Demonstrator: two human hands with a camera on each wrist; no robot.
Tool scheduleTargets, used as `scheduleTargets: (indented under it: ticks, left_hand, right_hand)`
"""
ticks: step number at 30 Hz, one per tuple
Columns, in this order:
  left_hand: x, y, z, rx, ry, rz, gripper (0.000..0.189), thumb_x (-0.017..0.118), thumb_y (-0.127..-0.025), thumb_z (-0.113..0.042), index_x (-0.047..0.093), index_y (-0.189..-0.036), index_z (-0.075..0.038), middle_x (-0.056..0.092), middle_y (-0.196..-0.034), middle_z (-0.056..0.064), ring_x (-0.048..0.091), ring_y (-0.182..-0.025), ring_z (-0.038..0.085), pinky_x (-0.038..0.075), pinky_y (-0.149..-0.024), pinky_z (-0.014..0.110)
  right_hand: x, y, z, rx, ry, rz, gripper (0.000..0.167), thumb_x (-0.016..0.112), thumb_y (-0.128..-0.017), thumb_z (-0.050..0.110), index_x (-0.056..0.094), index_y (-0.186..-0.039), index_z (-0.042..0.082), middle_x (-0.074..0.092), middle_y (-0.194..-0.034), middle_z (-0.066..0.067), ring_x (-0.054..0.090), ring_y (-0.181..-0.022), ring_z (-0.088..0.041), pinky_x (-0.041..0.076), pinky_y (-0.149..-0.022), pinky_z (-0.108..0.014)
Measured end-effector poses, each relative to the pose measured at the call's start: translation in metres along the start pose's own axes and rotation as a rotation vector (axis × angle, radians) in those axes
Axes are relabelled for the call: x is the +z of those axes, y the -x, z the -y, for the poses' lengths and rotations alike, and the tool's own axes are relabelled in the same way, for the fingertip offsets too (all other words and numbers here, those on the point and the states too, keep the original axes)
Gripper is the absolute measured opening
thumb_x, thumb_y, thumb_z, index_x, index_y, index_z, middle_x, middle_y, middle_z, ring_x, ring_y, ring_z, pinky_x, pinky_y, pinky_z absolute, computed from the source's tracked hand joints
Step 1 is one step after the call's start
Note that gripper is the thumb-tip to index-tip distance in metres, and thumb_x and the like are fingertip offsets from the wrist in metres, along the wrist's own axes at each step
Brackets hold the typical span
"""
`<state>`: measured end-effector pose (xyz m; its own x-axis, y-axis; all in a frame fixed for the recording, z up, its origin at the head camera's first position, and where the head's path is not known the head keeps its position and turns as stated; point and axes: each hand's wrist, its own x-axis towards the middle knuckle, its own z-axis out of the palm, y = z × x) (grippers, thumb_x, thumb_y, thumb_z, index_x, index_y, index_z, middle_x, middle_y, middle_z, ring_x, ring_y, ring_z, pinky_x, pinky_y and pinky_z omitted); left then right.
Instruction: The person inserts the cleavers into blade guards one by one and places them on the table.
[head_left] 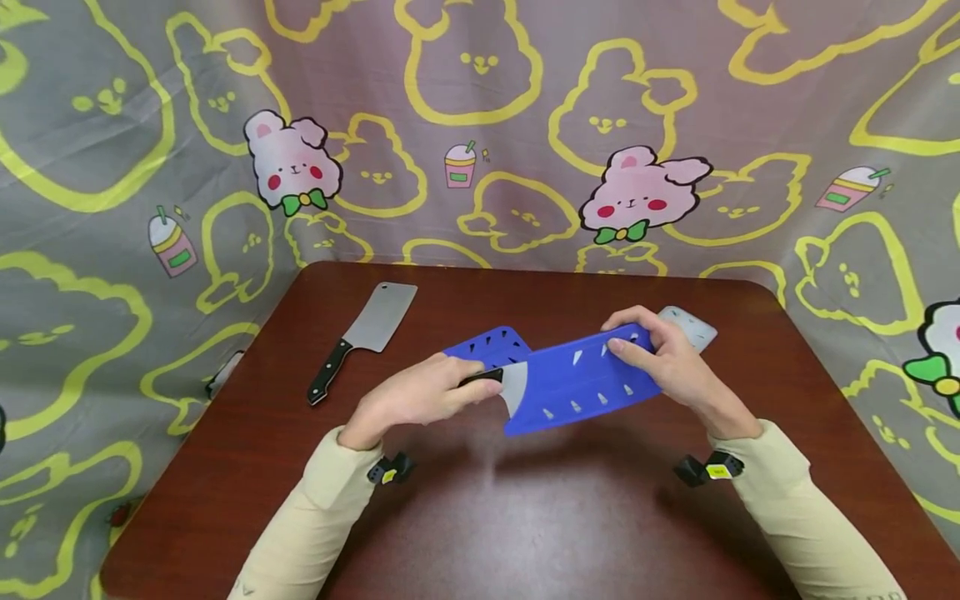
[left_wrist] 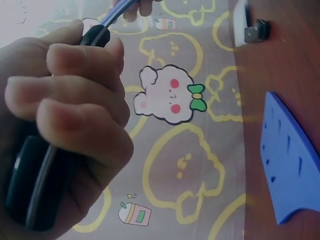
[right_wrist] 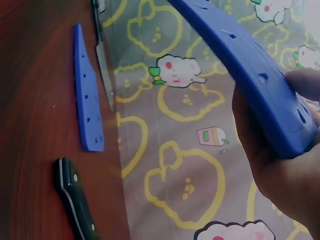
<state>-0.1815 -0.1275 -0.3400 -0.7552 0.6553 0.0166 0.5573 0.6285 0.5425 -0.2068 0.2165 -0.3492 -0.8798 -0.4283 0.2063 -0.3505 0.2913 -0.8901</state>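
My left hand (head_left: pixel 431 390) grips the black handle (left_wrist: pixel 42 185) of a knife. Most of the knife's blade (head_left: pixel 513 387) sits inside a blue blade cover (head_left: pixel 577 383) with slots; a short stretch of bare metal shows by the handle. At the cover's far end, my right hand (head_left: pixel 667 358) pinches it between thumb and fingers. Both hands hold the knife and cover above the table. A second blue blade cover (head_left: pixel 491 343) lies on the table behind them, partly hidden in the head view.
A cleaver (head_left: pixel 378 317) with a black handle lies at the back left of the brown table (head_left: pixel 480 533). Behind my right hand is a whitish slotted cover (head_left: pixel 693 327); a black knife handle (right_wrist: pixel 75 200) shows in the right wrist view. Patterned cloth (head_left: pixel 517 208) hangs around the table.
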Motion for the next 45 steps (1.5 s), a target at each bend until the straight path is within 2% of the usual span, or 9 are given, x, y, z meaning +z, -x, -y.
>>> scheduleTargets:
  ticks: [5, 9, 12, 17, 25, 34, 40, 45]
  left_hand:
    - [0.003, 0.003, 0.007, -0.051, 0.071, 0.046, 0.038, 0.055, -0.098, -0.047, 0.049, -0.075, -0.017, 0.048, -0.054, -0.007, 0.046, -0.045, 0.005, 0.040, -0.052, 0.025]
    - [0.006, 0.002, 0.011, -0.070, 0.107, 0.094, 0.029, 0.061, -0.096, -0.042, 0.053, -0.083, -0.017, 0.060, -0.060, 0.004, 0.053, -0.046, 0.009, 0.047, -0.052, 0.028]
    - [0.011, -0.001, 0.013, -0.063, 0.108, 0.133, 0.026, 0.062, -0.096, -0.039, 0.055, -0.087, -0.016, 0.066, -0.069, 0.010, 0.061, -0.050, 0.013, 0.051, -0.055, 0.028]
    - [0.024, -0.006, 0.018, -0.063, 0.090, 0.192, 0.022, 0.064, -0.095, -0.036, 0.060, -0.090, -0.016, 0.069, -0.074, 0.007, 0.069, -0.058, 0.018, 0.052, -0.059, 0.025]
    - [0.041, -0.012, 0.022, -0.109, 0.067, 0.259, 0.020, 0.064, -0.095, -0.037, 0.061, -0.090, -0.018, 0.070, -0.074, 0.003, 0.070, -0.062, 0.015, 0.051, -0.055, 0.025]
    - [0.049, -0.016, 0.020, -0.065, 0.001, 0.285, 0.021, 0.064, -0.095, -0.038, 0.060, -0.088, -0.018, 0.070, -0.071, 0.000, 0.068, -0.058, 0.012, 0.049, -0.057, 0.021]
    - [0.053, -0.019, 0.022, -0.063, -0.030, 0.285, 0.019, 0.066, -0.094, -0.036, 0.062, -0.092, -0.018, 0.071, -0.071, -0.001, 0.068, -0.058, 0.011, 0.049, -0.055, 0.021]
    - [0.057, -0.022, 0.024, -0.071, -0.056, 0.273, 0.019, 0.067, -0.093, -0.036, 0.064, -0.096, -0.018, 0.069, -0.069, -0.002, 0.066, -0.057, 0.008, 0.047, -0.055, 0.020]
  right_hand:
    - [-0.003, 0.000, -0.002, 0.024, 0.052, 0.057, 0.027, 0.059, -0.098, 0.017, 0.052, -0.124, 0.010, 0.064, -0.107, -0.012, 0.073, -0.081, -0.021, 0.060, -0.066, -0.036]
    - [-0.004, 0.001, -0.006, 0.058, 0.082, 0.086, 0.029, 0.061, -0.097, 0.018, 0.053, -0.124, 0.009, 0.061, -0.109, -0.022, 0.073, -0.080, -0.022, 0.060, -0.064, -0.036]
    - [-0.006, 0.003, -0.012, 0.082, 0.098, 0.114, 0.028, 0.062, -0.097, 0.020, 0.054, -0.122, 0.011, 0.061, -0.107, -0.022, 0.072, -0.079, -0.023, 0.060, -0.063, -0.037]
    - [-0.010, 0.001, -0.027, 0.110, 0.108, 0.197, 0.023, 0.063, -0.096, 0.022, 0.057, -0.117, 0.015, 0.061, -0.105, -0.019, 0.071, -0.077, -0.026, 0.060, -0.064, -0.038]
    - [-0.014, -0.004, -0.049, 0.156, 0.151, 0.332, 0.025, 0.064, -0.095, 0.024, 0.057, -0.118, 0.014, 0.060, -0.112, -0.018, 0.067, -0.087, -0.029, 0.059, -0.070, -0.037]
    - [-0.014, -0.004, -0.067, 0.178, 0.187, 0.484, 0.022, 0.061, -0.097, 0.023, 0.058, -0.116, 0.014, 0.058, -0.113, -0.014, 0.062, -0.095, -0.028, 0.056, -0.077, -0.033]
    - [-0.014, -0.004, -0.075, 0.162, 0.187, 0.537, 0.016, 0.062, -0.097, 0.021, 0.060, -0.111, 0.015, 0.061, -0.109, -0.011, 0.062, -0.093, -0.026, 0.055, -0.076, -0.033]
    - [-0.013, -0.004, -0.082, 0.182, 0.184, 0.559, 0.017, 0.062, -0.096, 0.022, 0.061, -0.112, 0.016, 0.061, -0.111, -0.011, 0.063, -0.092, -0.023, 0.055, -0.076, -0.033]
